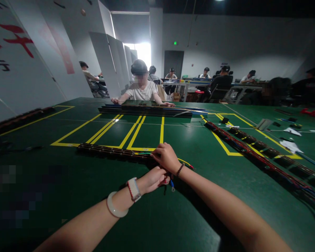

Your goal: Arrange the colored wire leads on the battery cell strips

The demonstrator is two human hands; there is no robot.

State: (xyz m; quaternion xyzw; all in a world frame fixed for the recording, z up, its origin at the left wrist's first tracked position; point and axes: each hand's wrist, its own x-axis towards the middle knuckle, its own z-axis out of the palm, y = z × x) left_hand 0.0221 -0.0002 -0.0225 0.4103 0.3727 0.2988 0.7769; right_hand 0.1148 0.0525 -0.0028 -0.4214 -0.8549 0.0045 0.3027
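Note:
My left hand point(154, 181) is closed round wires at the near end of a dark strip. A blue ring terminal point(172, 185) and a red tip stick out beside its fingers. Over it, my right hand point(166, 157) is bent down with its fingers drawn together at the strip's end, on a green-and-yellow wire point(144, 153). The dark strip point(107, 150), with wires along its length, runs left from both hands on the green table. A yellow wire with a red tip point(187, 163) shows to the right of my right hand. My fingertips are partly hidden.
Yellow tape outlines point(110, 128) mark the green table point(81, 189). Long wire bundles point(241, 147) lie at right, near paper scraps point(291, 146). Another dark strip point(21, 119) is at far left. Across the table, a person point(144, 89) sits behind stacked dark strips point(147, 111).

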